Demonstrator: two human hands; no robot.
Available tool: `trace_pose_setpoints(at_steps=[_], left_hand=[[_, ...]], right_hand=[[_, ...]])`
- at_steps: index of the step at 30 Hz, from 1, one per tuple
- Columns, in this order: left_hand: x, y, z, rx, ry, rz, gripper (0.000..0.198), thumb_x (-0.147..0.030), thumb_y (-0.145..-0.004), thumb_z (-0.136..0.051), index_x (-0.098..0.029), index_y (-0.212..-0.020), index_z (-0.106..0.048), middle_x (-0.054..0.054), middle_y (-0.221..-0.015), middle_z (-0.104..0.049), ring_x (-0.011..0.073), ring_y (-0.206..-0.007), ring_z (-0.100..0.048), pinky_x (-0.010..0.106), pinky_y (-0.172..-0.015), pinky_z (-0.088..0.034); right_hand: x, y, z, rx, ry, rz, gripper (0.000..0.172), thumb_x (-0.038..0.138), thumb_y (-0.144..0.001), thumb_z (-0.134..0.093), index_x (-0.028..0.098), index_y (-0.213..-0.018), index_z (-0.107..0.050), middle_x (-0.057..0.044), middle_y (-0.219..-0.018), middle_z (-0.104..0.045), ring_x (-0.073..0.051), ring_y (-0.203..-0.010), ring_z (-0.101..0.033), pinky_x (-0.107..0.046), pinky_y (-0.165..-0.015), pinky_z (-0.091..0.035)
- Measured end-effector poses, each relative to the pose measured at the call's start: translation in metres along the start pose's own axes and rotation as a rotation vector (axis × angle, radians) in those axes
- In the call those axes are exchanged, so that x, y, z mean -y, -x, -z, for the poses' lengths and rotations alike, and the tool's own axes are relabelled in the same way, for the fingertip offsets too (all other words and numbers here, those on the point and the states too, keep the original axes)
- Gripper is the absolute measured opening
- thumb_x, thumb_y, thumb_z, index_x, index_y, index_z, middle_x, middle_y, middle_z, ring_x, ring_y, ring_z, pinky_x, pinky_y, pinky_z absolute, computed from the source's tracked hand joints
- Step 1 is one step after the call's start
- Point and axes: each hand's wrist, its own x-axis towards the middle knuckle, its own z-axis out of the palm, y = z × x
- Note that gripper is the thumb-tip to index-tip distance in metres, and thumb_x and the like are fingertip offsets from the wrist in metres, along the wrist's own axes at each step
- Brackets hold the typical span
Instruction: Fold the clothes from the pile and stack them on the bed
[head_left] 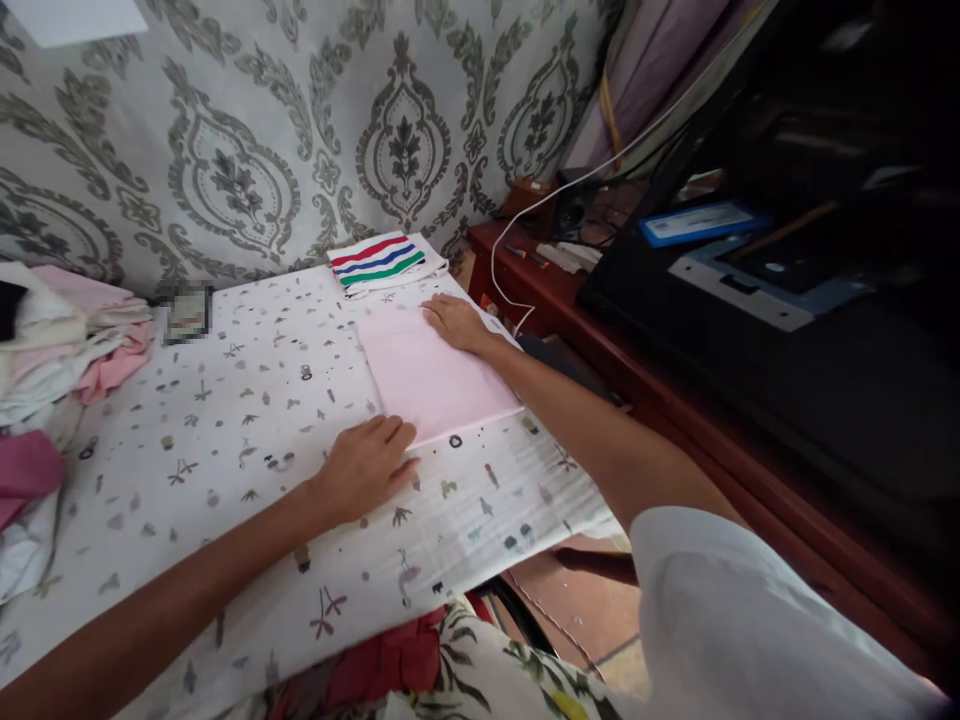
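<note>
A folded pale pink cloth lies flat on a table covered with a white printed cloth. My left hand touches its near left corner, fingers bent over the edge and the thumb apart below them. Across the far right part of the pink cloth my right hand rests palm down, with its fingers stretched out. Just beyond sits a folded white cloth with red, blue and green stripes.
Crumpled white and pink clothes are heaped at the left. A small blurred item stands near the patterned curtain. On the right, a dark red wooden desk carries a large black screen, and a white cable hangs over it.
</note>
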Motion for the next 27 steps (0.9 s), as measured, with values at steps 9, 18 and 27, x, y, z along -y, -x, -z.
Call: trace_pose_setpoints(at_steps=[9, 18, 27], left_hand=[[-0.021, -0.007, -0.003, 0.100, -0.139, 0.281, 0.019, -0.024, -0.098, -0.040, -0.020, -0.110, -0.054, 0.012, -0.100, -0.066, 0.0299, -0.094, -0.064, 0.035, -0.065, -0.048], [-0.040, -0.005, 0.010, 0.234, -0.096, 0.354, 0.036, -0.001, -0.086, -0.039, -0.017, -0.116, -0.052, 0.013, -0.113, -0.064, 0.0293, -0.101, -0.064, 0.040, -0.077, -0.052], [0.007, -0.009, 0.014, -0.126, 1.084, 0.806, 0.063, -0.042, -0.086, -0.060, -0.021, -0.135, -0.026, 0.006, -0.101, -0.059, 0.0165, -0.071, -0.066, 0.022, -0.046, -0.046]], right_hand=[[0.009, 0.002, 0.006, 0.033, 0.021, -0.035, 0.044, 0.033, -0.106, -0.031, 0.015, -0.134, -0.059, -0.011, -0.136, -0.061, -0.023, -0.130, -0.050, -0.040, -0.113, -0.033], [0.012, 0.003, 0.011, 0.041, 0.071, -0.023, 0.038, 0.029, -0.105, -0.035, 0.017, -0.129, -0.062, -0.010, -0.134, -0.063, -0.021, -0.130, -0.051, -0.036, -0.112, -0.033], [0.013, -0.011, 0.025, 0.147, 0.097, -0.055, 0.040, 0.042, -0.097, -0.053, 0.017, -0.125, -0.064, -0.014, -0.128, -0.064, -0.028, -0.124, -0.054, -0.042, -0.105, -0.039]])
